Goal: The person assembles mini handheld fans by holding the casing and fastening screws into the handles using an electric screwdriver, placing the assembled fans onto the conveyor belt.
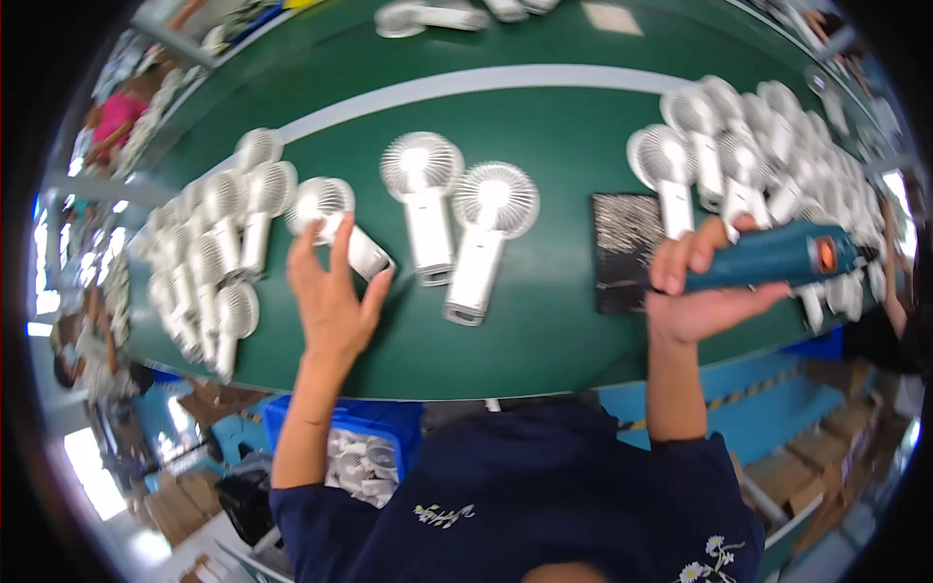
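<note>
My left hand (pixel 332 296) is at a white handheld fan (pixel 367 255) at the left of the green table. Its fingertips touch the fan's head and its thumb is by the handle's end, so the fan lies tilted between them. My right hand (pixel 714 287) grips a teal electric screwdriver (pixel 758 257), its tip pointing right. Two more white fans lie side by side in the middle, one fan (pixel 428 233) and a nearer fan (pixel 476 267), heads away from me. Beside my right hand is a black tray (pixel 620 297) covered with tiny silvery pieces, probably screws.
White fans crowd the left side, where one fan (pixel 233 316) lies nearest, and a larger pile (pixel 743 160) covers the right. A pale strip (pixel 466 85) curves across the green table (pixel 544 340). Below its edge stands a blue bin (pixel 403 418) of white parts. Other people are around.
</note>
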{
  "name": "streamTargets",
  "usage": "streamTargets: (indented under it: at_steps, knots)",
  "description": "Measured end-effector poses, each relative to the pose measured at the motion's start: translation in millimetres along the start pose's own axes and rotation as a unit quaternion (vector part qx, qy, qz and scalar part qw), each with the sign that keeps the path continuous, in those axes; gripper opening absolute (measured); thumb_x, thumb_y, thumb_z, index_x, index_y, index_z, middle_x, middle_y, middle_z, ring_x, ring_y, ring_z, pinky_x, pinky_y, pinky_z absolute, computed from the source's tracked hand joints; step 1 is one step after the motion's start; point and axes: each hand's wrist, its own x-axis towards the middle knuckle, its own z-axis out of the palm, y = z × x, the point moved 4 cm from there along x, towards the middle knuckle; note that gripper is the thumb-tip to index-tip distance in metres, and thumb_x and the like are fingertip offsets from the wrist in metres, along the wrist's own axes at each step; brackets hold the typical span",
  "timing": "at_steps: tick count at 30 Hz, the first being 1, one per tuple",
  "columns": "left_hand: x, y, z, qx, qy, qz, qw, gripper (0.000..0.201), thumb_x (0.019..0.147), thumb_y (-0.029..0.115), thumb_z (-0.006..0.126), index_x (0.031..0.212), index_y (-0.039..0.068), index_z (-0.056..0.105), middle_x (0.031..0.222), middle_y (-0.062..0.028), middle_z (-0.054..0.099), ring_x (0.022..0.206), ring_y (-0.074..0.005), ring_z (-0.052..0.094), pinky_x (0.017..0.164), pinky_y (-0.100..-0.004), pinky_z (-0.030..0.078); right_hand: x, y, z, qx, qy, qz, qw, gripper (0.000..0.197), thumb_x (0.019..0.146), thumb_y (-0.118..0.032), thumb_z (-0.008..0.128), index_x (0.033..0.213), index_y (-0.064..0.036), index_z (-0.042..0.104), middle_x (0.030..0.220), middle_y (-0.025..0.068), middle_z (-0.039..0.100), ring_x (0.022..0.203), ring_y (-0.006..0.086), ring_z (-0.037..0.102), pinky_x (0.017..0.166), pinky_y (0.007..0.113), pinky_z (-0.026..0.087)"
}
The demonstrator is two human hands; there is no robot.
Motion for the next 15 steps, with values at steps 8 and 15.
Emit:
streamTargets:
  at_steps: [8,15]
  knots:
    - [41,44,29,-0.05,-0.176,0.289,0.94,0.089,0.078,0.074,0.059,0.147,0.02,0.049,0.161,-0.0232,0.026,0.148,-0.0421,0.025,0.118,-0.058,0.015,1,-1,18,-0.024,-0.095,-0.021,0.995,0.088,0.085,-0.087,0.03,0.128,-0.0118,0.045,0.07,0.0043,0.048,0.042,0.0162,0.046,0.037,0.031,0.041]
    - [2,90,21,-0.102,-0.193,0.233,0.948,0.097,0.074,0.066,0.071,0.147,0.009,0.045,0.159,-0.0276,0.027,0.146,-0.0442,0.028,0.111,-0.0545,0.024,1,1,23,-0.014,-0.093,0.01,0.996,0.094,0.081,-0.091,0.033,0.131,-0.0122,0.043,0.072,0.0052,0.052,0.043,0.0173,0.05,0.038,0.033,0.043]
